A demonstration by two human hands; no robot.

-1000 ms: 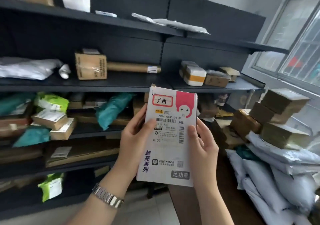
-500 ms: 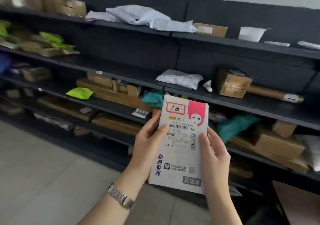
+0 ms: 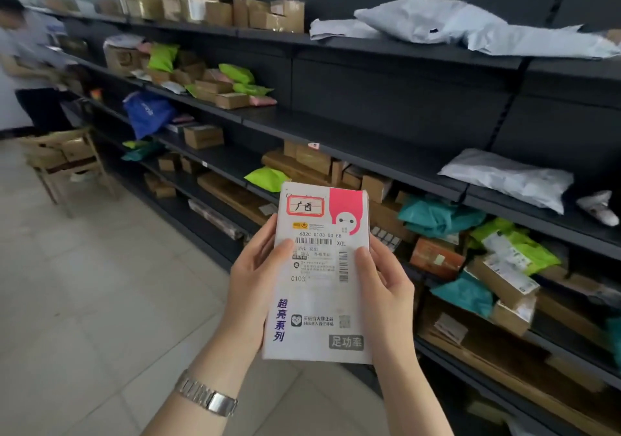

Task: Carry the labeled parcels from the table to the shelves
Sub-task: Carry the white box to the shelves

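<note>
Both hands, left hand (image 3: 258, 267) and right hand (image 3: 386, 284), grasp an upright white parcel (image 3: 319, 277); dark shelves (image 3: 353, 143) of parcels stretch behind them, pale tiled floor (image 3: 84, 284) below-left

The view swings left along the shelves (image 3: 369, 146) compared with a second ago: the window, the stacked brown boxes and the pile of grey mailers at the right are gone from sight. In their place a long run of shelving opens up, with a cluster of cardboard boxes (image 3: 215, 7) on the top level, green mailers (image 3: 235, 74) and a blue bag (image 3: 148, 113) further down. A second person (image 3: 23, 62) now stands at the far left end, beside a wooden chair (image 3: 64, 160) loaded with boxes. Much more of the pale tiled floor (image 3: 100, 284) shows than before. The grey mailer (image 3: 510, 178) on the middle shelf now lies to the right of the held parcel (image 3: 319, 274) rather than far left.
</note>
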